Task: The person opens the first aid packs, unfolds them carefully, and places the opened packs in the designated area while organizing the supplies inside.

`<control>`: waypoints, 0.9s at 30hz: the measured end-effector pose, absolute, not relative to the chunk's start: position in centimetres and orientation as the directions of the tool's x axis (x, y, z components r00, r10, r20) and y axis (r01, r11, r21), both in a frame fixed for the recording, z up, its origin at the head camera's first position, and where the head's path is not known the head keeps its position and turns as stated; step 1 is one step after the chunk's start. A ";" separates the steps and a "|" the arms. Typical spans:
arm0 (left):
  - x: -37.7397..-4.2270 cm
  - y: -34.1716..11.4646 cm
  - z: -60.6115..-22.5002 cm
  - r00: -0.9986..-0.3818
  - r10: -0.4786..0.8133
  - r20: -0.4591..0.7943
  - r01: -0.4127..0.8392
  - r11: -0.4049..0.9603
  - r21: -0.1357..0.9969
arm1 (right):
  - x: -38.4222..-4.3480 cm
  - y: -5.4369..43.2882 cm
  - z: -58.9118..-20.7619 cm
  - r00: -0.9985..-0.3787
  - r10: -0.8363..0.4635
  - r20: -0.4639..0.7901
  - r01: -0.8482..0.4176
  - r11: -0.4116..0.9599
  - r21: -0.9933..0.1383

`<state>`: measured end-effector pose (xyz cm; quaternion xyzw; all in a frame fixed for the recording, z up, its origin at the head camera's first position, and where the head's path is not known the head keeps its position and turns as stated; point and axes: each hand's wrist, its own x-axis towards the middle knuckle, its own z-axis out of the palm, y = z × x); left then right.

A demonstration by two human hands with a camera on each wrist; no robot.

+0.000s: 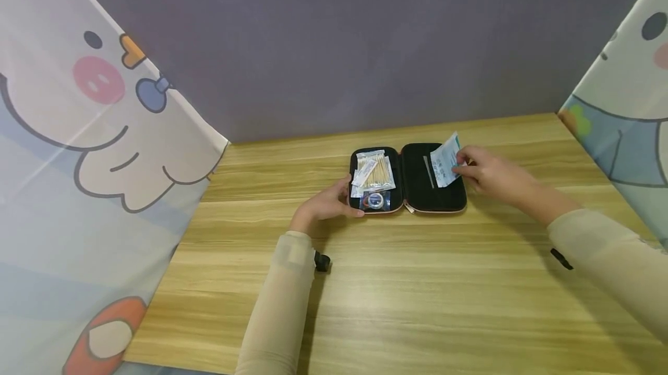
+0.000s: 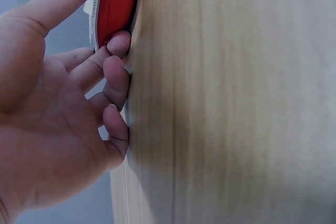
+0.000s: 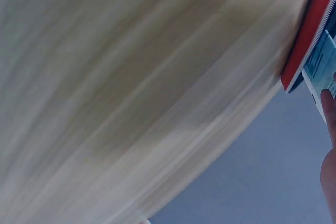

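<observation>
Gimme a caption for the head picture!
The right fingers pinch a flat, blue-white packet over an open, black-lined, zippered case.

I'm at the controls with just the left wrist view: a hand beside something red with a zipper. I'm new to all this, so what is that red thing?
Observer: From the head view, it's a zippered case lying open on the table.

Operator: Oh, open! Is there anything in its left half?

Observer: Yes, a clear pack of thin sticks that look like cotton swabs.

Operator: And the other hand, which I can't see?

Observer: The right hand pinches a blue-and-white packet, tilted over the case's right half.
</observation>
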<state>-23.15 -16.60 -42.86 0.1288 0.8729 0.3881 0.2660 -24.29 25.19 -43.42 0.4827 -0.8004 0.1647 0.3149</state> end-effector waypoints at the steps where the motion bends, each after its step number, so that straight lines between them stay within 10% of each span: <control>1: -23.1 -16.6 -42.9 -0.824 0.431 -0.367 0.016 0.665 0.746 | -24.2 25.0 -43.5 -0.350 -0.665 0.660 -0.871 0.490 0.031; 18: -23.0 -16.5 -42.7 -0.829 0.415 -0.374 0.014 0.684 0.729 | -22.5 23.7 -44.0 -0.788 -0.541 0.293 -0.616 0.695 -0.371; 27: -22.9 -16.5 -42.7 -0.831 0.412 -0.374 -0.001 0.671 0.742 | -22.9 22.7 -43.5 -0.835 -0.536 0.126 -0.543 0.763 -0.352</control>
